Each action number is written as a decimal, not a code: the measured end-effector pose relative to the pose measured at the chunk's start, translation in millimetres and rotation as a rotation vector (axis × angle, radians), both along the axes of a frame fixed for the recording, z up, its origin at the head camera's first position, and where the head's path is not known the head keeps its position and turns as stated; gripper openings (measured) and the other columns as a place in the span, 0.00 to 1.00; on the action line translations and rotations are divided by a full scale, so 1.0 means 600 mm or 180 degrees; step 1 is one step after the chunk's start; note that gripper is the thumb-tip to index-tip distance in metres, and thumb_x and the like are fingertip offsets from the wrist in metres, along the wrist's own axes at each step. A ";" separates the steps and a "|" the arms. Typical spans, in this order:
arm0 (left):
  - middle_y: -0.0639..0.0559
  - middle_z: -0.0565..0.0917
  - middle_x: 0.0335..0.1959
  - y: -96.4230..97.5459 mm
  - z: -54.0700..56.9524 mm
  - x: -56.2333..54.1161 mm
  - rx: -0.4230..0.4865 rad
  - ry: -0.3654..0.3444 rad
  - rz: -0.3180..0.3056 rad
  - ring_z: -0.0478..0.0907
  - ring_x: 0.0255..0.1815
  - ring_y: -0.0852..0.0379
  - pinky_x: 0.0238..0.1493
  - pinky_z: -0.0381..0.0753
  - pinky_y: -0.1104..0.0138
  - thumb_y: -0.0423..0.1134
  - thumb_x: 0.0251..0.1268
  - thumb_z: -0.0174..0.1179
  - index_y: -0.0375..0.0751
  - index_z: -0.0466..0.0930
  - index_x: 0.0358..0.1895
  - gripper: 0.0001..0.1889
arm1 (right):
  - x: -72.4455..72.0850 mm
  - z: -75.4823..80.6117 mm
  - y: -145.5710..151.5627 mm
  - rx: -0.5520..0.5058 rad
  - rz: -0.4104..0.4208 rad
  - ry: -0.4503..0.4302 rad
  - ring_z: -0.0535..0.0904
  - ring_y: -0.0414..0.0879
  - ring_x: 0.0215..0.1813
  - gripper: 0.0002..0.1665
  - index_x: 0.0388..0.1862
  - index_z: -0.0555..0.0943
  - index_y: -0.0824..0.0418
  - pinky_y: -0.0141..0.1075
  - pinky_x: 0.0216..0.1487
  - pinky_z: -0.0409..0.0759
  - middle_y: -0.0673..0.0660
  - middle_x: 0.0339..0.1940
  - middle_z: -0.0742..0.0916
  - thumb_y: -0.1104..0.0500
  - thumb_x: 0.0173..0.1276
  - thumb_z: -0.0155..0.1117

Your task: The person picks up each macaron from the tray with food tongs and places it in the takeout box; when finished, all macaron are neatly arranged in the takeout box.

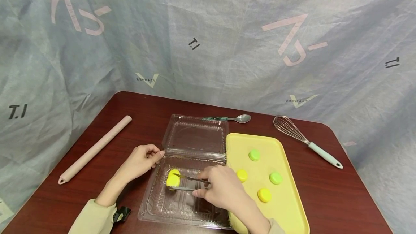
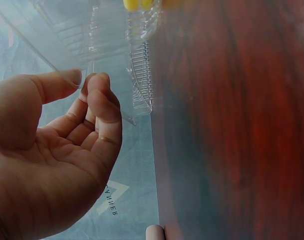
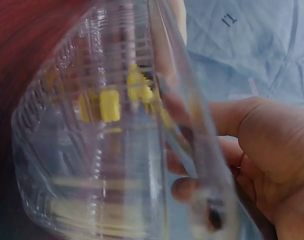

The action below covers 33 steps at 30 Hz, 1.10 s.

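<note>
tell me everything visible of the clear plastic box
The clear box looks like ribbed plastic. It lies open on the dark red table, lid hinged back behind the base, left of the yellow tray. The left hand pinches its edge where lid and base meet; two yellow discs appear over the base's left part.

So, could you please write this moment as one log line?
left hand: pinches edge of clear clamshell container | right hand: holds tongs, tips at yellow macarons | lid: open | yellow tray: green macarons, other yellow macarons

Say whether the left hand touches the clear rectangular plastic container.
Touching: the left wrist view shows the left hand pinching the clear rectangular plastic container at its edge.
</note>
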<state>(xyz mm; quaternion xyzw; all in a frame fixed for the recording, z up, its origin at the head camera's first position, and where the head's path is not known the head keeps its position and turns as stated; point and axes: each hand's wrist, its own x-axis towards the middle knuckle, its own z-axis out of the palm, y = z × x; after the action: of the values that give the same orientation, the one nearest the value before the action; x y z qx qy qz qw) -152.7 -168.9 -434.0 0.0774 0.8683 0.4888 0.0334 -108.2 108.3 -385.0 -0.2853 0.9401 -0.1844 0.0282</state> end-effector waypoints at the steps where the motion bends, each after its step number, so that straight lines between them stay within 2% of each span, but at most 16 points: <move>1: 0.54 0.81 0.21 0.000 0.000 0.000 0.0001 0.0000 0.0002 0.78 0.23 0.56 0.24 0.74 0.68 0.42 0.73 0.61 0.37 0.82 0.33 0.12 | 0.000 0.000 -0.001 0.0015 0.0032 -0.0012 0.86 0.44 0.44 0.21 0.42 0.90 0.52 0.42 0.44 0.81 0.42 0.40 0.89 0.43 0.53 0.80; 6: 0.53 0.80 0.21 0.000 -0.001 0.001 0.0008 -0.0008 0.0005 0.78 0.23 0.56 0.24 0.74 0.68 0.42 0.72 0.61 0.37 0.82 0.33 0.12 | 0.002 -0.004 -0.005 0.0046 0.0156 -0.0097 0.85 0.40 0.43 0.19 0.41 0.91 0.50 0.39 0.42 0.81 0.39 0.39 0.89 0.44 0.52 0.80; 14: 0.53 0.80 0.21 0.000 -0.001 0.001 0.0003 -0.0002 -0.0005 0.78 0.23 0.56 0.24 0.74 0.68 0.42 0.72 0.61 0.37 0.82 0.33 0.12 | 0.004 -0.012 -0.008 0.0022 0.0202 -0.0200 0.82 0.33 0.37 0.16 0.37 0.91 0.47 0.33 0.36 0.78 0.37 0.36 0.88 0.45 0.50 0.82; 26: 0.54 0.81 0.21 -0.001 -0.001 -0.001 -0.0025 -0.0027 0.0003 0.79 0.24 0.54 0.25 0.75 0.68 0.43 0.72 0.61 0.37 0.82 0.33 0.12 | 0.005 -0.018 -0.011 0.0146 0.0305 -0.0134 0.80 0.30 0.34 0.14 0.35 0.91 0.41 0.32 0.35 0.74 0.34 0.34 0.88 0.43 0.49 0.82; 33: 0.54 0.80 0.21 -0.002 -0.002 -0.002 -0.0022 -0.0033 0.0010 0.79 0.24 0.55 0.24 0.74 0.68 0.43 0.72 0.61 0.37 0.82 0.33 0.12 | 0.006 -0.022 -0.013 0.0209 0.0318 -0.0151 0.75 0.29 0.30 0.14 0.35 0.91 0.40 0.32 0.32 0.71 0.33 0.32 0.87 0.41 0.48 0.81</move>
<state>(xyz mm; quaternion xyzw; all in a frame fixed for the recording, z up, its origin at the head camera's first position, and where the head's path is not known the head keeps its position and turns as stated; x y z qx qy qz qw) -153.7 -170.0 -435.3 0.0734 0.8700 0.4861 0.0375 -104.6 100.7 -398.0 -0.3263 0.9293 -0.1586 0.0690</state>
